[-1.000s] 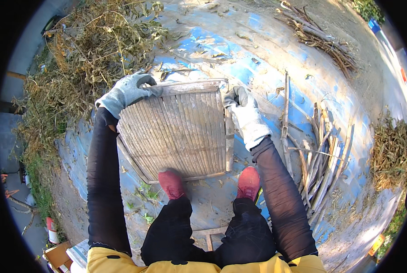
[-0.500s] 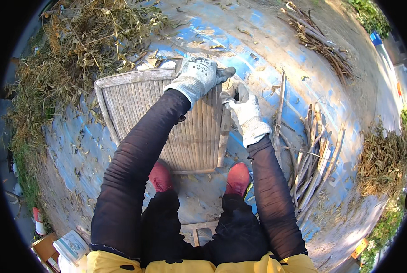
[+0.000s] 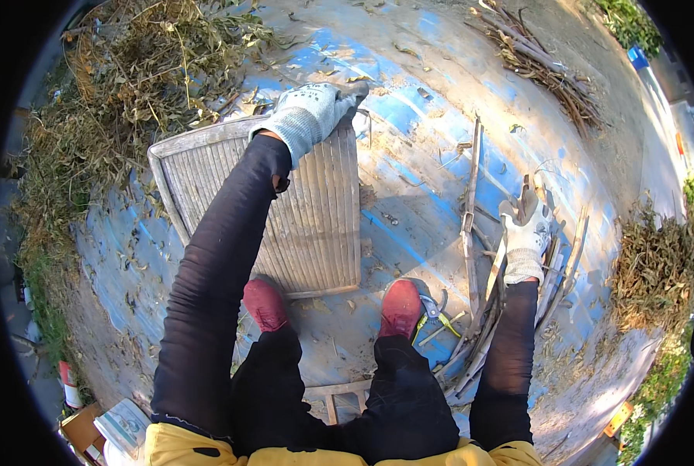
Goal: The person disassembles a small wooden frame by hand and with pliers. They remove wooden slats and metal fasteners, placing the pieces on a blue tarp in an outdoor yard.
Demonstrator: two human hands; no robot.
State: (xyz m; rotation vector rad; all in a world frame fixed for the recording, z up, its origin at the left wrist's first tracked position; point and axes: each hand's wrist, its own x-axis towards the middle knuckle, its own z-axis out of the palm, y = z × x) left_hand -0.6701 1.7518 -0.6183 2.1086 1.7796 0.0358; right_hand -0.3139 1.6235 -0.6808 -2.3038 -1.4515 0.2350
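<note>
A slatted wooden panel, weathered grey-brown with a plain frame, stands tilted in front of my feet. My gloved left hand is closed over its upper right corner. A thin wire or twig sticks out beside those fingertips. To the right, my gloved right hand reaches over a loose pile of sticks, its fingers apart. Whether the fingers touch a stick is unclear. Pruning shears with yellow-green handles lie beside my right shoe.
Dry leafy stalks are heaped at the upper left. A bundle of branches lies far right, and another dry heap sits at the right edge. Blue dusty sheeting covers the ground. Wooden slats show between my legs.
My right hand has left the panel's corner and moved right to the stick pile. My left hand stays at the corner, shifted slightly left together with the panel.
</note>
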